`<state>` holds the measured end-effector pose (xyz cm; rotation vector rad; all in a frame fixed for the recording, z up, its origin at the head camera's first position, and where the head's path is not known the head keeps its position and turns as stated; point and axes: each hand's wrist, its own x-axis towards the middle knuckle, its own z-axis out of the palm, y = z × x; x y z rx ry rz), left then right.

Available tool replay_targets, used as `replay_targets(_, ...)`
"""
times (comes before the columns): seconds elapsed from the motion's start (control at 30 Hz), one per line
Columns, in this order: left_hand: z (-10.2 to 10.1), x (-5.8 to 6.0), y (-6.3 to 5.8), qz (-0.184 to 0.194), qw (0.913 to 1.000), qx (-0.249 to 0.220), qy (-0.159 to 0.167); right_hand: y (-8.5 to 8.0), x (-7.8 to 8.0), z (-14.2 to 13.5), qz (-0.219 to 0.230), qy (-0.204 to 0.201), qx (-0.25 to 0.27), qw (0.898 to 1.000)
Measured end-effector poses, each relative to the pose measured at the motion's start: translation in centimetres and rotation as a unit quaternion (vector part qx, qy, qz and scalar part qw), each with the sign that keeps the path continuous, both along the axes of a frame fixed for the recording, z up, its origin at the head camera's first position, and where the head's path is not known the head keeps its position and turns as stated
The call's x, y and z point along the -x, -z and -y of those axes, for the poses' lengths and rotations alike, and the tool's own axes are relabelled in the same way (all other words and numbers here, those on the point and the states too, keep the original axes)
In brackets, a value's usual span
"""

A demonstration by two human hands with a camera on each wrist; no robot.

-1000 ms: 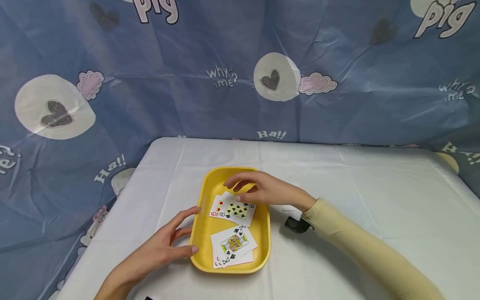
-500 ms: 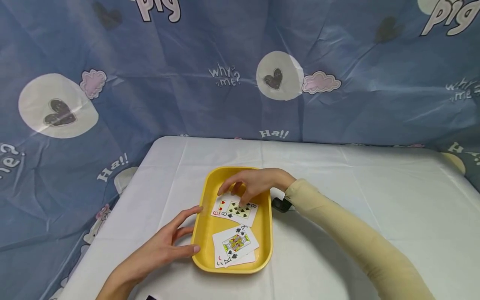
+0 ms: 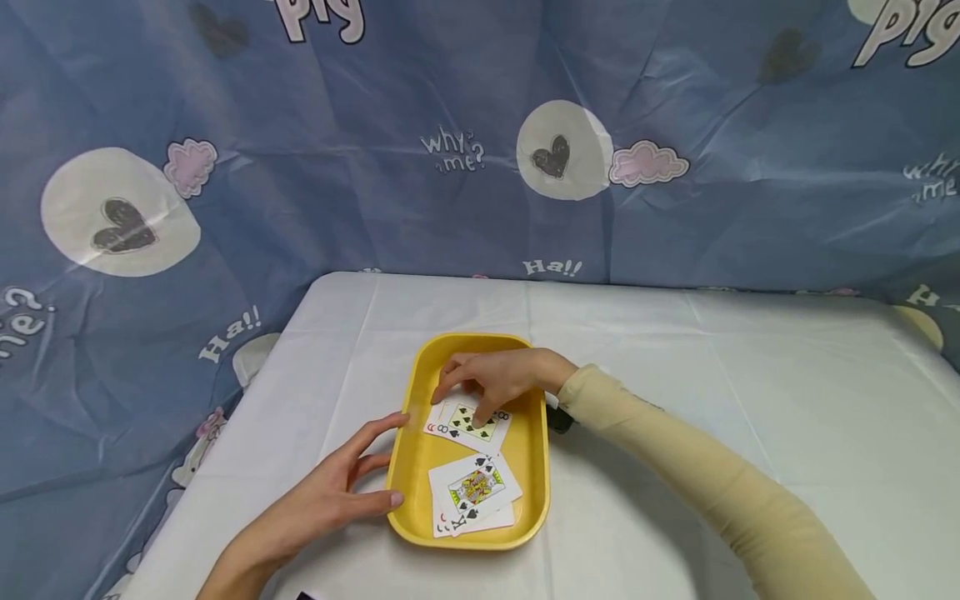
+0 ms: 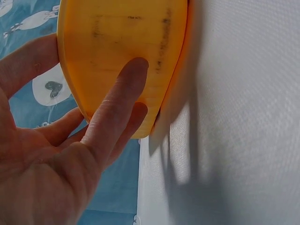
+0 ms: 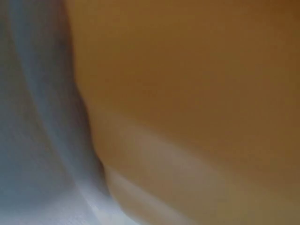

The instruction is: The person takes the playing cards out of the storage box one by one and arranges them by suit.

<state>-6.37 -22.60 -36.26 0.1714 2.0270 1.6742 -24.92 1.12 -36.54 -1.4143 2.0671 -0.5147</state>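
A yellow tray (image 3: 412,467) stands on the white-covered table with playing cards inside. My left hand (image 3: 322,500) rests its fingertips and thumb on the tray's left side; in the left wrist view the fingers of this hand (image 4: 65,159) touch the outer wall of the tray (image 4: 117,37). Inside the tray, my right hand (image 3: 491,375) holds the upper cards, an eight of spades (image 3: 468,423) on top, between curled fingers and thumb. Below lies a king of spades (image 3: 476,487) over another card. The right wrist view is blurred, mostly filled by the tray (image 5: 187,70).
White cloth covers the table (image 3: 675,375), which extends to the right of the tray. A blue printed curtain (image 3: 375,208) hangs behind and to the left. A small black device (image 3: 558,418) shows beneath the right wrist, beside the tray.
My right hand has moved left and down onto the upper cards. The eight of spades has slid left, covering more of the red card beneath. My left hand stays at the tray.
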Motion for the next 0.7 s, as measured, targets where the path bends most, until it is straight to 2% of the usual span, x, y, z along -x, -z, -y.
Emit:
replay_targets(0.47, 0.03, 0.07, 0.09, -0.006, 1.0000, 0.001, 0.005, 0.35, -0.32, 0.21, -0.036, 0.025, 0.017, 0.999)
replay_targets(0.7, 0.08, 0.08, 0.17, -0.010, 0.9999, 0.007, 0.006, 0.62, -0.51, 0.23, -0.057, 0.029, 0.062, 0.996)
